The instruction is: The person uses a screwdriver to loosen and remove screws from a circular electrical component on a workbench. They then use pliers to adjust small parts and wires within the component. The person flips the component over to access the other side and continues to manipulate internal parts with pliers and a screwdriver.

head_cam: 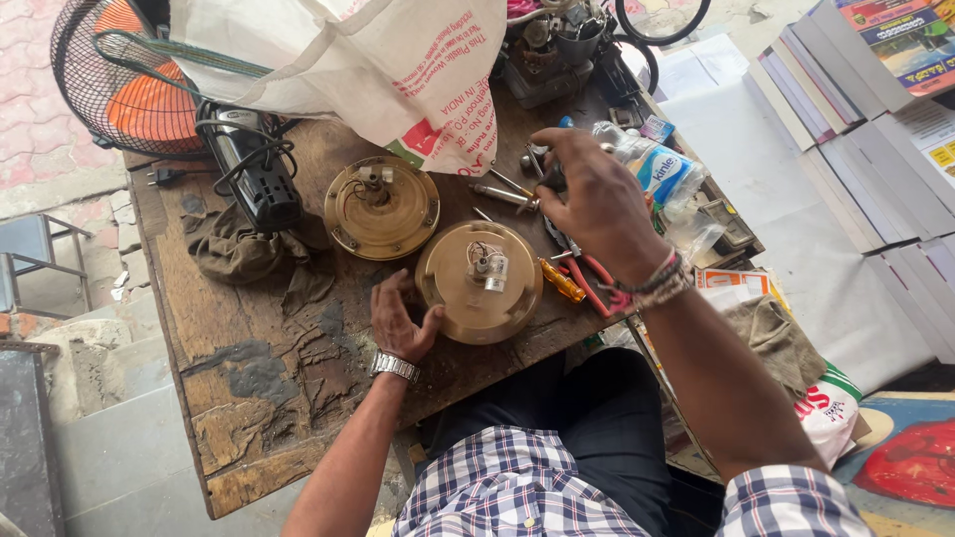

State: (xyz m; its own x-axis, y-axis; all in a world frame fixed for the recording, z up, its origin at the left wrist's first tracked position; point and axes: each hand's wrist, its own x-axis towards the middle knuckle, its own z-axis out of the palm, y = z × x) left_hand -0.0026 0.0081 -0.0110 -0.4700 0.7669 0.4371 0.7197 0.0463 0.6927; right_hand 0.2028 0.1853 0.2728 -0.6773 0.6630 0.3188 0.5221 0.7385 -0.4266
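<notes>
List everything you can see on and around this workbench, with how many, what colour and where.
Round motor housing: one, brass-coloured, front middle of the bench.
Second housing half: one, brass-coloured, behind and left of it.
Wooden bench: one, worn brown.
Cloth bag: one, white with red print, at the back.
Fan guard: one, black wire over orange blades, back left.
Black motor: one, with cord, left.
Rag: one, dark brown, left.
Pliers: one, red-handled, right edge.
Screwdriver: one, orange handle.
Plastic bottle: one, clear.
Books: several stacks, far right.
Left hand: on the front housing's rim.
Right hand: fingers around a small tool.
</notes>
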